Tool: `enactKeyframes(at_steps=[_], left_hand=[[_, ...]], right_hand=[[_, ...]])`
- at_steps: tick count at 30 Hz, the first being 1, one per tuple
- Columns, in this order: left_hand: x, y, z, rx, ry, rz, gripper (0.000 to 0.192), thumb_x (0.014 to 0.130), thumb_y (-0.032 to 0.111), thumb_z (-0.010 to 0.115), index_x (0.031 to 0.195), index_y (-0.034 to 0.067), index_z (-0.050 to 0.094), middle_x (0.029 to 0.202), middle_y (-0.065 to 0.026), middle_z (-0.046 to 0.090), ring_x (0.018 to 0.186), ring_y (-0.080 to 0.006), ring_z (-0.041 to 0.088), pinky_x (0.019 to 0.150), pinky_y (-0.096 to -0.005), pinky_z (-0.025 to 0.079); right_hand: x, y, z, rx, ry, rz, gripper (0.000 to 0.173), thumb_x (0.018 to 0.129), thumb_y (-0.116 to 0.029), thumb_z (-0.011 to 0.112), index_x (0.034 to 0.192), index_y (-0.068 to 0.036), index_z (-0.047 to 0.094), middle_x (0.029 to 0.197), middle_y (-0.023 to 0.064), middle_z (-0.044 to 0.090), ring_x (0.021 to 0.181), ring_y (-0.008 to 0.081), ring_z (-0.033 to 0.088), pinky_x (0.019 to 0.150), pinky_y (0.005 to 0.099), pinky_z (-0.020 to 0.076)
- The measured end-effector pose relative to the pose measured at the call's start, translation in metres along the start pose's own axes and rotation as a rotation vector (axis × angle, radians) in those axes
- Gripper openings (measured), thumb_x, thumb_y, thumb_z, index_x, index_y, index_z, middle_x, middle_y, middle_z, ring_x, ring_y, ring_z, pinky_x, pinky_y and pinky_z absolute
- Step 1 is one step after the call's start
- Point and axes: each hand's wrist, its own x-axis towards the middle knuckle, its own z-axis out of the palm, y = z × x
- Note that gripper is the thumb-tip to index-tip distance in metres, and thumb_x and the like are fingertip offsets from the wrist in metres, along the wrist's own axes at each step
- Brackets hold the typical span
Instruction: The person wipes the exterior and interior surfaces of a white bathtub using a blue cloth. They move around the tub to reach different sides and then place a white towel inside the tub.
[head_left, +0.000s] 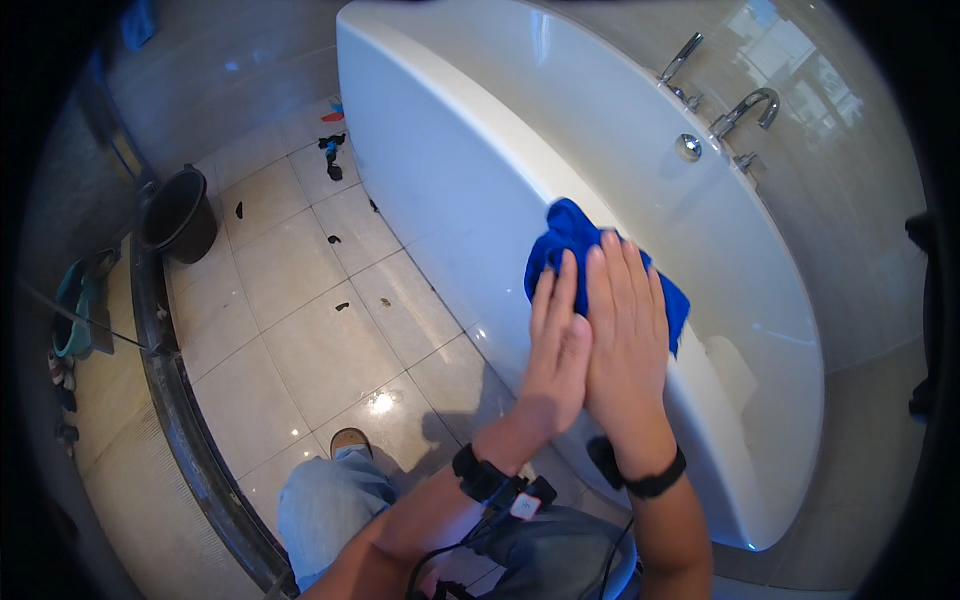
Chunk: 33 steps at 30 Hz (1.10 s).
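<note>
A blue cloth (574, 225) lies draped over the near rim of a white bathtub (465, 82). My right hand (626, 330) rests flat on the cloth, its fingers extended and close together. Beside it and touching it, my left hand (559, 345) has its fingertips on the cloth's left part, over the tub's outer edge. Neither hand is seen to grasp the cloth; the part of it beneath the fingers is hidden. Both wrists wear black straps, with a cable by the left one.
A chrome faucet (750, 109) and a hand shower (681, 58) stand on the tub's far rim. A dark bucket (184, 221) is on the tiled floor (300, 360), with scattered black scraps. A dark raised sill (169, 382) runs along the left.
</note>
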Motion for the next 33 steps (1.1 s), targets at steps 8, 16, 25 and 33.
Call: enactKeyframes(at_steps=[8,16,25,33], left_hand=[[-0.014,-0.012,0.024,0.094,-0.025,0.124,0.083,0.104,0.056,0.044,0.165,0.003,0.021,0.167,-0.0368,0.003,0.153,-0.0588,0.000,0.121,-0.0672,0.003],[0.050,-0.046,-0.030,0.081,0.051,0.111,0.092,0.104,0.068,0.016,0.164,-0.002,0.011,0.171,-0.0262,0.007,0.155,-0.0538,-0.002,0.124,-0.0612,-0.001],[0.067,-0.087,-0.063,0.188,0.106,0.069,0.085,0.106,0.061,0.029,0.164,0.000,0.017,0.168,-0.0320,0.007,0.153,-0.0577,0.002,0.125,-0.0607,0.006],[0.033,-0.117,-0.035,0.254,0.143,0.160,0.072,0.102,0.057,0.052,0.165,0.031,0.029,0.167,-0.0300,0.004,0.148,-0.0662,0.001,0.117,-0.0758,0.010]], right_hand=[[-0.038,-0.007,-0.033,-0.105,-0.189,0.088,0.056,0.104,-0.025,0.052,0.153,-0.001,0.044,0.161,0.0228,0.039,0.152,0.0408,0.035,0.123,0.0543,0.0245],[0.043,-0.030,0.023,-0.084,-0.159,-0.015,0.050,0.106,-0.020,0.050,0.152,-0.001,0.048,0.163,0.0162,0.041,0.154,0.0333,0.033,0.124,0.0506,0.0247],[0.023,-0.036,0.076,0.044,-0.143,-0.088,0.051,0.103,-0.012,0.056,0.152,-0.001,0.045,0.160,0.0205,0.044,0.152,0.0378,0.036,0.122,0.0544,0.0218],[-0.064,-0.015,0.110,0.031,-0.048,-0.233,0.071,0.095,0.003,0.065,0.156,0.001,0.029,0.161,0.0401,0.024,0.151,0.0564,0.026,0.120,0.0668,0.0191]])
